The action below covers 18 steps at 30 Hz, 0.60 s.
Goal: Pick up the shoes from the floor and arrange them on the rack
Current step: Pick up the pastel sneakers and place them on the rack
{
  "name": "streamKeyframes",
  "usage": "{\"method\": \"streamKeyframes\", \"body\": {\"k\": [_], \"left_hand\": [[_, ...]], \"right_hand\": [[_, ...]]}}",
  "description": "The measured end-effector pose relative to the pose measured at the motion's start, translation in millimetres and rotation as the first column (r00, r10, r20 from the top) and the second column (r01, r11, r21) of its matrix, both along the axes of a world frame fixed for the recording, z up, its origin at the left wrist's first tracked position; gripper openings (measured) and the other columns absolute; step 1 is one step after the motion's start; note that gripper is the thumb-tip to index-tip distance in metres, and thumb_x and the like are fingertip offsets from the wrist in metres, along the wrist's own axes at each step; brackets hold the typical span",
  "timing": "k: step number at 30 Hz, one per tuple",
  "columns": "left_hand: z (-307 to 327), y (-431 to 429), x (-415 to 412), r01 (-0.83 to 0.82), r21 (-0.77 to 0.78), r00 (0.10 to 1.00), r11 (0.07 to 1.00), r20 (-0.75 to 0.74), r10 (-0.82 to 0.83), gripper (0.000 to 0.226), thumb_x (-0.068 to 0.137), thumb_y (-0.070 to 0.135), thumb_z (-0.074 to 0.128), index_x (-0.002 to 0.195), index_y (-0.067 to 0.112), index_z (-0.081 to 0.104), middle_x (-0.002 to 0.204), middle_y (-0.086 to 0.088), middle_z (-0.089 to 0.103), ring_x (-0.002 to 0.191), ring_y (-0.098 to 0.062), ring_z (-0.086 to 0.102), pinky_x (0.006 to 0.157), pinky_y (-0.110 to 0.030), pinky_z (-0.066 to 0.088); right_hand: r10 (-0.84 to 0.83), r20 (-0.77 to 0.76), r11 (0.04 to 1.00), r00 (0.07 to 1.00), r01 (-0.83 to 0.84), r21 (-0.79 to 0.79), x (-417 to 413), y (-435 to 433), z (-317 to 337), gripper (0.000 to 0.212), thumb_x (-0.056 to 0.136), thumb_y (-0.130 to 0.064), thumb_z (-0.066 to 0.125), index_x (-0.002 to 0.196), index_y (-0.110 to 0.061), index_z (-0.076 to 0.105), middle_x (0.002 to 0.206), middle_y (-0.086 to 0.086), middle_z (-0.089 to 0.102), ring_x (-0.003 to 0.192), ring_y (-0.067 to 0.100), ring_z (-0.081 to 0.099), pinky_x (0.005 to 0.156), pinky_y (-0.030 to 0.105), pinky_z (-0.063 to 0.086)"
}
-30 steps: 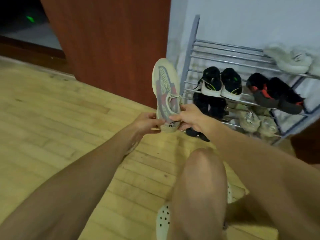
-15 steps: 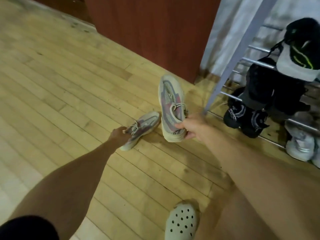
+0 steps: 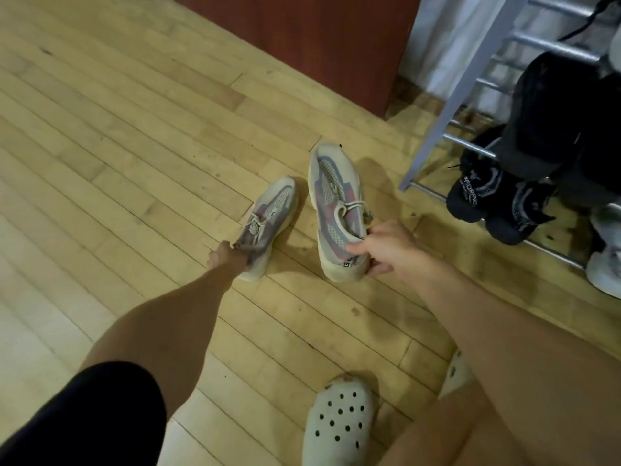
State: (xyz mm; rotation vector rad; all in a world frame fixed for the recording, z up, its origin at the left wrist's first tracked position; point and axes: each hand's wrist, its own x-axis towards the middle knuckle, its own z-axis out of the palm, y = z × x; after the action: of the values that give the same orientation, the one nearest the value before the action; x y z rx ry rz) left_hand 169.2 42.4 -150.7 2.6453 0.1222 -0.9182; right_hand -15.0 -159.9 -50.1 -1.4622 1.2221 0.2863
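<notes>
While my right hand (image 3: 386,252) is pinching the three-o'clock sneaker (image 3: 331,186), my left hand (image 3: 226,258) is gripping the nine-o'clock sneaker (image 3: 274,210) by its collar alone, probably risking a slip.

Ahead of you stands a reddish-brown wooden panel (image 3: 302,38), with a white wall (image 3: 447,35) just beside it on the right. Your foot wears a pale clog (image 3: 337,422) dotted with round holes. A black garment (image 3: 84,415) covers your lower-left corner.
</notes>
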Motion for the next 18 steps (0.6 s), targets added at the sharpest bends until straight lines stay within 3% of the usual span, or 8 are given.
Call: {"method": "streamKeyframes", "body": {"k": [4,8,11,13,16,18], "left_hand": [[-4.6,-1.0,-27.0,-0.038,-0.027,0.999,0.999,-0.002,0.038,0.047,0.086,0.036,0.062,0.12,0.004,0.054,0.11,-0.014,0.055,0.085,-0.024,0.054,0.063,-0.03,0.044],[3.7,-6.4,-38.8,-0.089,-0.068,0.982,0.994,-0.172,0.076,0.034,0.084,0.026,0.067,0.105,0.001,0.055,0.087,-0.01,0.057,0.077,-0.023,0.054,0.062,-0.03,0.049],[16.3,-4.4,-59.8,-0.309,-0.208,0.868,0.928,-0.461,0.186,0.019,0.084,0.012,0.07,0.085,0.001,0.055,0.086,-0.014,0.06,0.064,-0.021,0.056,0.053,-0.03,0.054],[28.7,-2.6,-75.6,-0.444,-0.231,0.762,0.865,-0.606,0.229,0.018,0.085,0.014,0.069,0.08,0.003,0.055,0.08,-0.011,0.058,0.063,-0.021,0.055,0.05,-0.03,0.054],[44.7,3.4,-93.7,-0.537,-0.256,0.686,0.804,-0.687,0.239,0.017,0.088,0.014,0.065,0.084,0.002,0.055,0.08,-0.01,0.056,0.063,-0.021,0.056,0.045,-0.026,0.054],[57.6,10.1,-103.1,-0.57,-0.3,0.667,0.765,-0.712,0.219,0.011,0.089,0.008,0.063,0.085,0.0,0.055,0.082,-0.012,0.057,0.066,-0.021,0.057,0.056,-0.032,0.054]], "right_hand": [[0.045,-0.037,0.999,0.998,-0.045,0.023,-10.4,-1.8,8.0,0.018,0.072,-0.011,0.081,0.083,-0.016,0.068,0.096,0.009,0.072,0.089,0.027,0.069,0.076,0.04,0.06],[0.034,-0.022,0.998,0.999,-0.033,0.048,-10.1,8.6,20.9,0.03,0.072,-0.007,0.081,0.1,-0.008,0.069,0.097,0.01,0.069,0.087,0.028,0.067,0.075,0.039,0.06],[0.011,-0.002,0.998,1.0,-0.011,0.069,-8.9,19.2,33.0,0.041,0.072,-0.004,0.08,0.11,-0.005,0.067,0.107,0.013,0.07,0.098,0.033,0.068,0.08,0.047,0.059],[-0.006,0.016,0.998,1.0,0.005,0.056,-10.7,24.7,44.1,0.041,0.072,-0.002,0.08,0.11,-0.004,0.067,0.108,0.014,0.071,0.098,0.034,0.068,0.079,0.05,0.059],[-0.01,0.024,1.0,1.0,0.01,0.0,-18.5,31.9,65.5,0.039,0.071,-0.002,0.081,0.107,-0.004,0.067,0.107,0.015,0.071,0.098,0.033,0.068,0.078,0.047,0.059],[-0.008,0.035,0.999,0.999,0.009,-0.032,-26.1,38.3,84.8,0.041,0.071,-0.001,0.08,0.109,-0.002,0.067,0.11,0.016,0.071,0.1,0.034,0.068,0.081,0.05,0.058]]}}
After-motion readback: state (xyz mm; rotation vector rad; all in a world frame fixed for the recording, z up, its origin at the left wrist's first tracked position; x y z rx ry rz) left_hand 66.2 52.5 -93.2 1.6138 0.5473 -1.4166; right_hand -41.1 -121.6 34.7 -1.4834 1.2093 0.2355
